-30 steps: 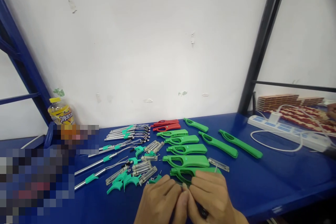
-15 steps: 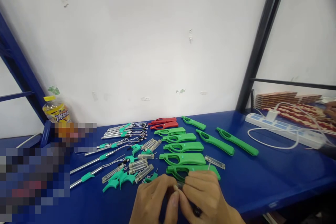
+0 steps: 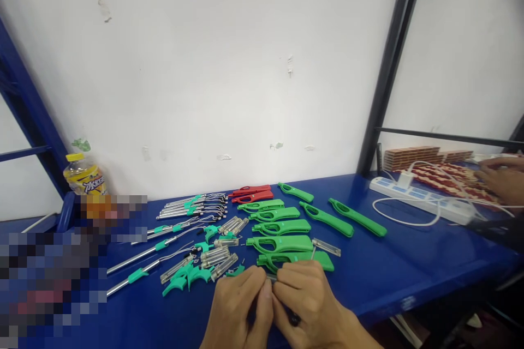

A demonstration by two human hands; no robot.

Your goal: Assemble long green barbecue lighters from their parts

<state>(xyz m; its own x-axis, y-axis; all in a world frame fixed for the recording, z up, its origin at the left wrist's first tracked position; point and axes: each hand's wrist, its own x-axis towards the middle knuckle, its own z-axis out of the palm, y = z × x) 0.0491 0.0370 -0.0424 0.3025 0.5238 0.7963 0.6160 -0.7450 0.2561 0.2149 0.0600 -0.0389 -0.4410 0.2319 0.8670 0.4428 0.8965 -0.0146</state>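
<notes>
My left hand (image 3: 239, 308) and my right hand (image 3: 307, 302) meet at the near edge of the blue bench (image 3: 409, 278), fingers pinched together on a small part that I cannot make out. Just beyond my fingertips lies a green lighter shell (image 3: 295, 259), the nearest of a row of green shells (image 3: 280, 226). Two red shells (image 3: 251, 193) lie at the far end of that row. Clear fuel tubes (image 3: 219, 259) and teal triggers (image 3: 184, 281) lie left of my hands. Metal nozzle rods (image 3: 139, 272) lie further left.
Three green shells (image 3: 327, 218) lie apart to the right. A white power strip (image 3: 421, 196) with a cable sits at the right, beside stacked patterned pieces (image 3: 413, 158). Another person's hand (image 3: 501, 177) works at the far right. A yellow-capped bottle (image 3: 84, 177) stands at the left by the wall.
The view has shifted a little to the right and another person's hand has come into sight at the far right. My hands stay pinched together at the bench's near edge.
</notes>
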